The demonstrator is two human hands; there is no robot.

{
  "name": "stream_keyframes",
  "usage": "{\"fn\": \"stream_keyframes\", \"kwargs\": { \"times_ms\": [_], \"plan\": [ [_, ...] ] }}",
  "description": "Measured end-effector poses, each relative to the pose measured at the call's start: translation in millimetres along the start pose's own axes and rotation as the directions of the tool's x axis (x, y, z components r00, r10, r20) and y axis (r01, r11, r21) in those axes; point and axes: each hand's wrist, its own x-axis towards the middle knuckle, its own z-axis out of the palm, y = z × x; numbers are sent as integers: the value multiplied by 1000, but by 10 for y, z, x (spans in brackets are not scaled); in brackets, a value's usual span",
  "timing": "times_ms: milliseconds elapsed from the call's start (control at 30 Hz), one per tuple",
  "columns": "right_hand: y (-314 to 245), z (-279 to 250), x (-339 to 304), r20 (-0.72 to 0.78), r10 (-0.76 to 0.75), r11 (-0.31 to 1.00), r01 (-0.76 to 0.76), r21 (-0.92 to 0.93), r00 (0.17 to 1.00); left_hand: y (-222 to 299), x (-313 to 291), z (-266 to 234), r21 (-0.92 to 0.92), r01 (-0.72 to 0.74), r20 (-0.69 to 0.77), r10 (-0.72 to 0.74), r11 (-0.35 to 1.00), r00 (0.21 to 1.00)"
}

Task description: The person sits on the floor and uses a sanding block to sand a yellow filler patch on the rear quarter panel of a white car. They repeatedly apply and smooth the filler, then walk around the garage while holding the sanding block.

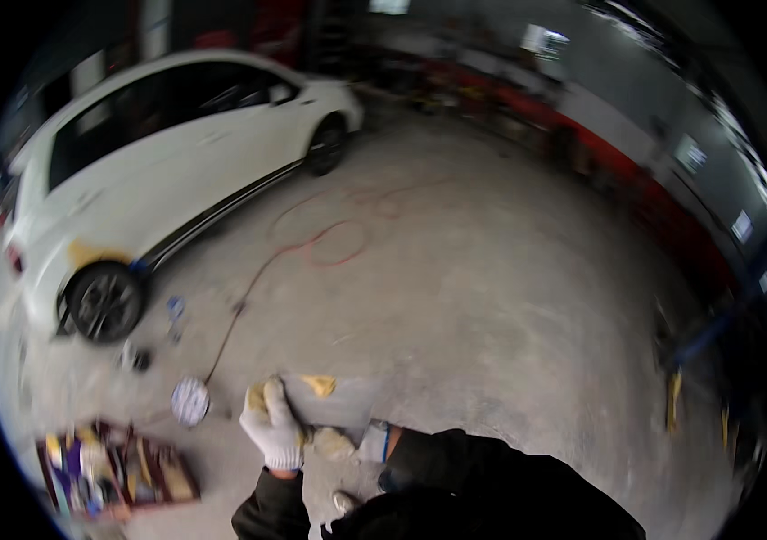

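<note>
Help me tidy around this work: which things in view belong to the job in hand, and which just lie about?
Likely the job's:
- flat grey sheet, held by the white-gloved left hand
- small yellow lump on it
- white car, bearing a yellowish patch

Seemingly lying about:
- thin reddish hose
- round whitish disc
- dark-red open box

Red hose [295,247] on floor [509,297] (loosely looped); blue post [717,324] right.
</note>
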Motion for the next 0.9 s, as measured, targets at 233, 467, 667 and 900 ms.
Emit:
{"fn": "stream_keyframes", "kwargs": {
  "times_ms": [233, 467, 667, 900],
  "plan": [
    [-1078, -334, -1227, -532, -743, 666, 532, -523, 406, -76, 364, 1425, -216, 170, 219, -122, 961, 968],
    [-2341, -90, -2811, -282, -889, -59, 703, -709, -360, -71, 744, 2875, -355, 386, 449, -207, 852, 869],
    [-3089, 125, -3127, -93, -819, -361, 634, -683, -566, -192, 847, 4137, -247, 375, 580, -174, 893, 796],
    [-3419, -180, -3386, 119, -894, -241, 237, -941, -433, -142, 1041, 5249, -237, 262, 621, -61, 935, 781]
  ]
}}
